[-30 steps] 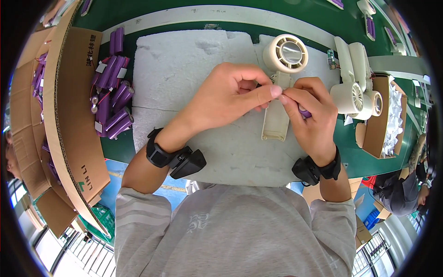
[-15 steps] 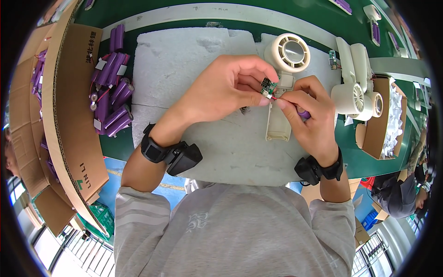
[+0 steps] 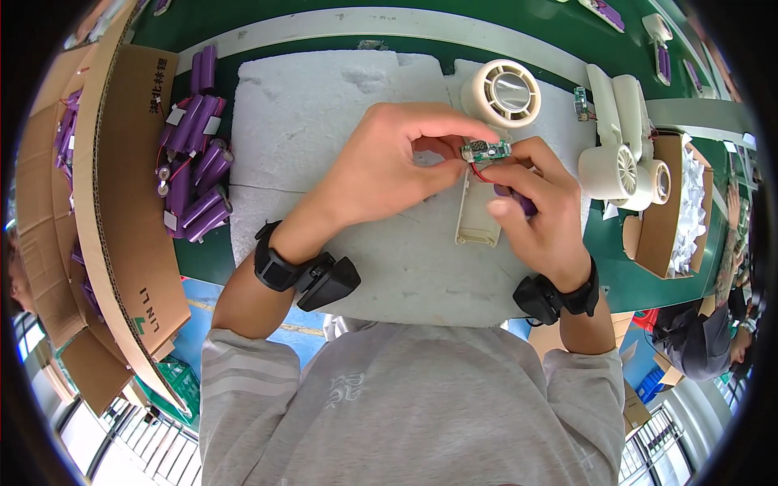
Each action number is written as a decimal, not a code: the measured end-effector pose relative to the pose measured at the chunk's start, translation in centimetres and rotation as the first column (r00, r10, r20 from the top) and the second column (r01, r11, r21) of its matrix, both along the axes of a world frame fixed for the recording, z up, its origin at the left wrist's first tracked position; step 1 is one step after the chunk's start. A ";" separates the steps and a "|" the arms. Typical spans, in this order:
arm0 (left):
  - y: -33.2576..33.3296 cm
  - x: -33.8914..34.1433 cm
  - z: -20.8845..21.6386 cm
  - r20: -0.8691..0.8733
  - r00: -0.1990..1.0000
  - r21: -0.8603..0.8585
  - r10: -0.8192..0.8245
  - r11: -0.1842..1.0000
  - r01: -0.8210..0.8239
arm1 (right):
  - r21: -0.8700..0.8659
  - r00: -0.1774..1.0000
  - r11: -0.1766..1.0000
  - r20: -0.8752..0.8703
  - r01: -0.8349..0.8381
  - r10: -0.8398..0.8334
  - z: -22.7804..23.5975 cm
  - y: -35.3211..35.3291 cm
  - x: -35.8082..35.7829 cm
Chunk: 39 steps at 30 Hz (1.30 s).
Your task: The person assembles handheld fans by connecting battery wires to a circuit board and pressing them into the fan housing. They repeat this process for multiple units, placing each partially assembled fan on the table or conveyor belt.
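Casing (image 3: 476, 217): a long cream shell on the foam slab (image 3: 300, 105), one end toward the near edge of the bench (image 3: 197, 261), partly hidden by hands
Right hand (image 3: 553, 212): fingers curled around a purple battery (image 3: 520, 199), a red wire (image 3: 480, 173) by its fingertips
Left hand (image 3: 387, 166): pinching a small circuit board (image 3: 490, 150) above the casing
Step in hand: I'd judge, handling the wired board; neither it nor the battery sits in the casing
Next move: calls for a steady pinch and slack in the wire
Fan head (image 3: 502, 94): beyond the hands, nearer the slab's far edge
Spare batteries (image 3: 190, 128): piled toward the bench's left edge
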<state>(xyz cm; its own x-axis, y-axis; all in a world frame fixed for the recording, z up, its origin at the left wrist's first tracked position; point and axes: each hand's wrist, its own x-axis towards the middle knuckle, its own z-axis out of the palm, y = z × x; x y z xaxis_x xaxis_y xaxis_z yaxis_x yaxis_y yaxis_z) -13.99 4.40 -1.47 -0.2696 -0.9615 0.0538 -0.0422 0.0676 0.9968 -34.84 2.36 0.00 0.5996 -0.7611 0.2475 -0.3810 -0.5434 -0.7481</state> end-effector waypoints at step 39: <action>0.3 -1.0 -0.2 0.191 0.960 -0.312 0.206 0.940 -0.140 | -0.054 0.971 0.977 0.134 0.208 -0.200 -1.0 -0.1 0.8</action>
